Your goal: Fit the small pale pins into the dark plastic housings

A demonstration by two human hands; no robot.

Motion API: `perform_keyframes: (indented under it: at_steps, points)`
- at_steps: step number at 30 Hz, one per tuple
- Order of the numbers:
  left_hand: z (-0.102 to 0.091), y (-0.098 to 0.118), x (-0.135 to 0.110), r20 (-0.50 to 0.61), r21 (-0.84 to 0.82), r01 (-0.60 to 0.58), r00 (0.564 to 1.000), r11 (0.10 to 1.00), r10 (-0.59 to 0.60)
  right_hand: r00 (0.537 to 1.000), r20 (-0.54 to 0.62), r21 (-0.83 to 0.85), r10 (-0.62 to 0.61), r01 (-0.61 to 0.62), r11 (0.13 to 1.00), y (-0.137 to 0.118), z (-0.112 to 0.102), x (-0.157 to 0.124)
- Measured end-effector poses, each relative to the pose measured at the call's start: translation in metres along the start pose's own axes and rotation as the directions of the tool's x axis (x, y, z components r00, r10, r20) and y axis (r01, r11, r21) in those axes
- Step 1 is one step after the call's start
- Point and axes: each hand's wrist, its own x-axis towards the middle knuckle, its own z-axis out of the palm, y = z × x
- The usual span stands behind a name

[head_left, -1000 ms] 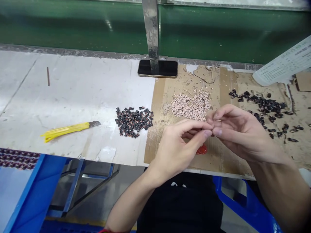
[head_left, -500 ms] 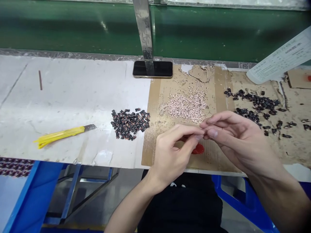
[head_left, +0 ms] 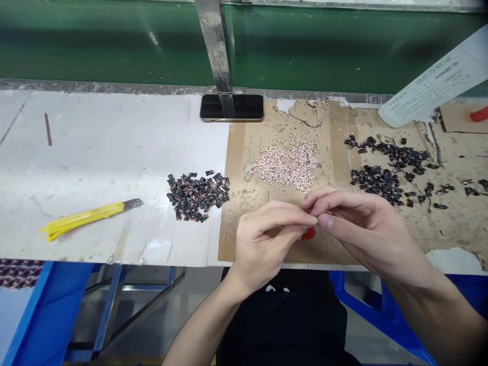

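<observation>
My left hand [head_left: 263, 241] and my right hand [head_left: 358, 226] meet fingertip to fingertip just above the table's front edge. Both are pinched closed on something too small to make out. A red blob [head_left: 308, 233] shows on the cardboard sheet [head_left: 244, 152] just beneath the fingers. Beyond the hands lies a heap of tiny pale pink pieces [head_left: 286, 165]. A pile of small dark parts with copper marks [head_left: 196, 194] sits to the left of my left hand. Another scatter of dark parts [head_left: 385, 173] lies beyond my right hand.
A yellow utility knife [head_left: 86, 217] lies at the left on the white table surface [head_left: 95, 147]. A phone [head_left: 232, 107] lies flat at the foot of a metal post [head_left: 215, 46]. A printed paper sheet [head_left: 434, 86] leans at the right. Blue frame parts [head_left: 57, 305] stand below.
Both hands have drifted down and to the left in the view, staying pinched together. The view has shifted a little rightward across the table.
</observation>
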Motion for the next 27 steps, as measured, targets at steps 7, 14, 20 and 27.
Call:
perform_keyframes:
  at_steps: [7,14,20,27]
  points:
    - [0.002,0.003,-0.002,0.017,-0.024,0.014,1.000,1.000,-0.013,0.996,-0.053,-0.060,-0.071,0.067,0.996,0.001,0.005,-0.008]
    - [0.003,0.011,-0.012,-0.052,0.035,0.151,0.987,0.988,-0.149,0.952,-0.169,-0.466,-0.255,0.151,0.872,0.008,-0.001,-0.031]
    - [-0.010,0.012,-0.023,-0.209,-0.015,0.293,0.934,0.956,-0.290,0.907,0.105,-0.873,-0.409,0.281,0.398,0.025,-0.015,-0.051]
    - [-0.014,0.011,-0.024,-0.270,0.025,0.294,0.922,0.955,-0.277,0.891,0.210,-0.894,-0.403,0.342,0.289,0.035,-0.015,-0.050]
